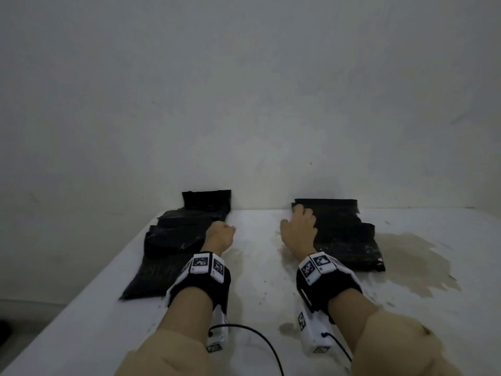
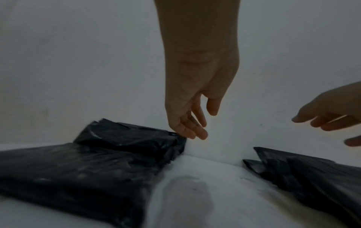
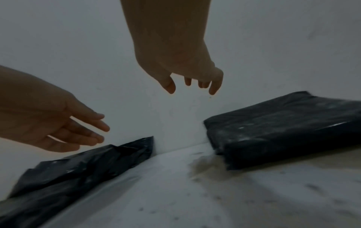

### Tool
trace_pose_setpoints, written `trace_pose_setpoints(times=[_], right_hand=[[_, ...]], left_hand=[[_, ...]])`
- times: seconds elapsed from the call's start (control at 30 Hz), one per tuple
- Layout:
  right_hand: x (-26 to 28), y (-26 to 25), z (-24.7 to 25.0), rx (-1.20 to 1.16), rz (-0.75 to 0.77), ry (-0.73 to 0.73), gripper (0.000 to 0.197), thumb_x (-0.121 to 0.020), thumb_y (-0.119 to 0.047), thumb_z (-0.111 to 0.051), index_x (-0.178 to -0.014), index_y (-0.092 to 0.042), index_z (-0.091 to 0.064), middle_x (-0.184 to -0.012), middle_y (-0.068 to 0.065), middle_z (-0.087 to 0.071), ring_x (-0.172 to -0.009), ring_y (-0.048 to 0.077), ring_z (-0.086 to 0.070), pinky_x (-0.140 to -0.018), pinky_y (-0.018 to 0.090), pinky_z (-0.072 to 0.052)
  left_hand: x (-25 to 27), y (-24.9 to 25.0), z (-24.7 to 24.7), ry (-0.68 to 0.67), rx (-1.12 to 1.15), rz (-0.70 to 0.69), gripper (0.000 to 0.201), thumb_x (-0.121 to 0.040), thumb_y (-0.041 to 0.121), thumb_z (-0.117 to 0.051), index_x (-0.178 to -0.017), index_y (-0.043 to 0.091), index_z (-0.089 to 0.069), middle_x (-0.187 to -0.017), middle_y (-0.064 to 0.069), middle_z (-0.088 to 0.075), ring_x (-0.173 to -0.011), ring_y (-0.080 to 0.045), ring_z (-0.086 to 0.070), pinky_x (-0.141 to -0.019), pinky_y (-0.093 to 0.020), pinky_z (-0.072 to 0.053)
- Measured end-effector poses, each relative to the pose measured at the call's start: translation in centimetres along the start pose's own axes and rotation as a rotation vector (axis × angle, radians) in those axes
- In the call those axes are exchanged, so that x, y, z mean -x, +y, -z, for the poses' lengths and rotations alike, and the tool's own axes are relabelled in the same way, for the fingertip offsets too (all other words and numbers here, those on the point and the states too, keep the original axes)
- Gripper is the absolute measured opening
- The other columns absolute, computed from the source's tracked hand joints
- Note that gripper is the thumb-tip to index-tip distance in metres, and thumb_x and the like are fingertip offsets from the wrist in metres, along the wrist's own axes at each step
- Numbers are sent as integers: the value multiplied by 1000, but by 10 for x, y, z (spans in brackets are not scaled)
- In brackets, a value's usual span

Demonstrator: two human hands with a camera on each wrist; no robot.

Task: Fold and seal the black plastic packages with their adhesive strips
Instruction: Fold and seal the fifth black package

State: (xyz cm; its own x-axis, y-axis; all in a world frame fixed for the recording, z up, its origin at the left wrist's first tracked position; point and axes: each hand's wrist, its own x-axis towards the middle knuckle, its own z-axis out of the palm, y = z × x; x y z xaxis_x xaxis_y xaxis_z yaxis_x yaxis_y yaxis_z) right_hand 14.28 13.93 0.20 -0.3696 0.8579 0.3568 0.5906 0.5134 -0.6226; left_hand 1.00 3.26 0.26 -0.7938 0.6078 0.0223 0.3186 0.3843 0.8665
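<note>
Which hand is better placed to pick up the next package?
Probably the left. The left hand hangs open with its fingertips right at the corner of the left pile of packages. The right hand hovers above and apart from the right stack.

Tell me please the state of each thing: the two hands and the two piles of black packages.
Left hand: open, empty, above the left pile.
Right hand: open, empty, fingers hanging loose.
Left pile: overlapping, top end against the wall.
Right pile: stacked flat on the table.
</note>
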Motion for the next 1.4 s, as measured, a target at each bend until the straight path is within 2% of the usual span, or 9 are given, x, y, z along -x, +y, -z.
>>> trace_pose_setpoints(times=[0.27,0.4,0.53,0.7,0.8,0.93,1.1,1.27,1.4], right_hand=[[23,-69,-100,-159,-67,-537,31,-93,-21,-44,-115,0,-50,-130,22,-47,-119,36,-45,-98,35,-37],[35,-83,-150,-187,-120,-688,32,-93,-23,-41,-111,-1,-56,-122,17,-55,-116,34,-50,-92,34,-39],[37,-84,-176,-459,-328,-689,44,-82,-24,-53,-120,0,-54,-116,10,-58,-110,34,-55,-94,38,-47],[44,-80,-131,-728,-447,-535,79,-73,-28,-69,-134,5,-32,-129,20,-49,-115,37,-51,-98,44,-44],[54,-74,-88,-859,-402,-476,60,-82,-26,-68,-122,0,-32,-125,19,-48,-112,35,-52,-96,46,-46],[77,-54,-19,-1015,-356,-472,42,-84,-24,-64,-113,-2,-44,-113,20,-58,-97,32,-62,-85,45,-53],[135,-12,61,-1120,-392,-500,7,-90,-16,-55,-91,-11,-60,-68,4,-71,-57,15,-68,-50,24,-53],[187,45,90,-1103,-449,-504,23,-90,-18,-55,-112,-12,-58,-102,13,-68,-87,26,-68,-68,34,-55],[207,78,82,-1004,-465,-455,24,-90,-18,-55,-112,-10,-60,-101,13,-69,-91,28,-67,-78,39,-54]], left_hand=[[-17,-62,82,376,-301,215,42,-91,14,-45,-131,2,-40,-138,-23,-37,-126,-38,-36,-107,-45,-25],[-19,-103,101,218,-395,432,76,-88,30,-57,-143,-1,-16,-146,-21,-25,-133,-34,-29,-110,-38,-20],[-39,-142,112,143,-209,507,99,-66,42,-77,-137,-7,-29,-135,-24,-43,-123,-37,-44,-105,-42,-35],[-9,-132,117,135,392,438,37,-83,9,-67,-107,-17,-55,-100,-22,-62,-100,-36,-59,-85,-39,-46],[22,-102,114,93,570,367,42,-84,6,-65,-118,-14,-52,-116,-25,-59,-103,-39,-58,-86,-43,-47],[75,-60,104,-22,674,237,29,-86,11,-62,-111,-3,-57,-99,-16,-63,-85,-27,-61,-70,-33,-49],[159,-29,61,-45,700,104,11,-91,15,-51,-98,10,-58,-84,-8,-65,-73,-20,-62,-59,-28,-49],[218,-45,14,-73,723,34,19,-90,37,-55,-98,22,-64,-93,-1,-72,-85,-18,-69,-72,-31,-51],[231,-70,-16,-36,641,98,19,-86,26,-63,-90,8,-68,-89,-11,-72,-84,-27,-69,-75,-36,-55]])
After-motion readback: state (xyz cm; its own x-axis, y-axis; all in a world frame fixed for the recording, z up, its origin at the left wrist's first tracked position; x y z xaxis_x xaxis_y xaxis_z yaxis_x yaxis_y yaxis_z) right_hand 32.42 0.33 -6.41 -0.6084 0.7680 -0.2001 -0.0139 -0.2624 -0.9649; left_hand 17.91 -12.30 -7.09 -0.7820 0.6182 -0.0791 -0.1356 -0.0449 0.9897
